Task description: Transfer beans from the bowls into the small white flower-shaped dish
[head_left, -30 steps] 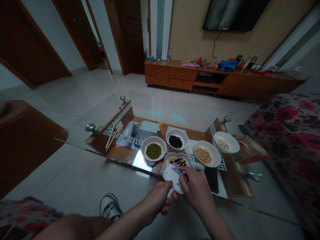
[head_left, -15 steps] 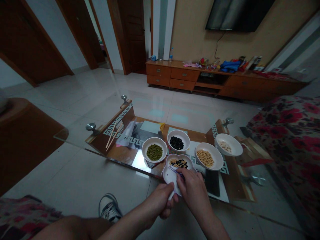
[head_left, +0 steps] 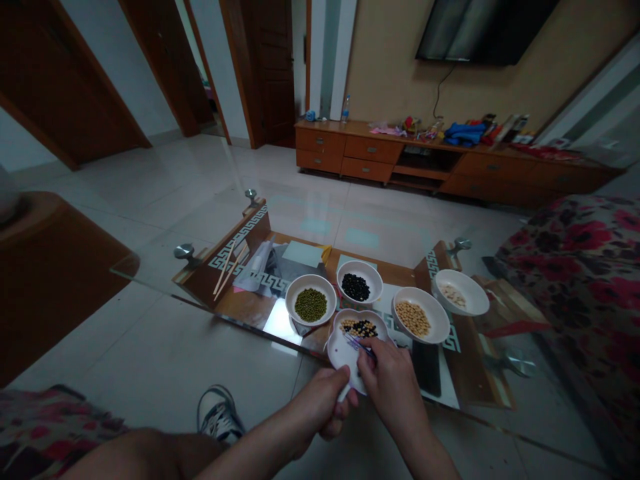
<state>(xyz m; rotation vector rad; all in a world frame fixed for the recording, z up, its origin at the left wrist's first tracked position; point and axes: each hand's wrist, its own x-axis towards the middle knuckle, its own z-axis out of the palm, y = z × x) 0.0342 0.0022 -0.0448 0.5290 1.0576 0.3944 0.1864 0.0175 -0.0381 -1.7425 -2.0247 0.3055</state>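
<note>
Right hand (head_left: 393,373): thumb and fingers pinch a slim tool (head_left: 368,349), tip over the dish (head_left: 341,359), near mixed beans (head_left: 359,328) at its far side; contact cannot be determined. Left hand (head_left: 327,401): fingers closed round the dish's handle. Dish located at the near edge of the glass table (head_left: 247,315). Around its far side: green-bean bowl (head_left: 293,293), black-bean bowl (head_left: 375,283), yellow-bean bowl (head_left: 438,324). Farther right: a bowl of pale pieces (head_left: 453,295). Chopsticks (head_left: 230,272) at left.

The dish (head_left: 340,357) at lower centre is white, its mixed beans (head_left: 359,328) tan and black, the slim tool (head_left: 364,347) purplish. White bowls (head_left: 310,282) mid-frame frame green, black and tan beans. Far right, pink-red flowers pattern the beige cloth (head_left: 575,240).
</note>
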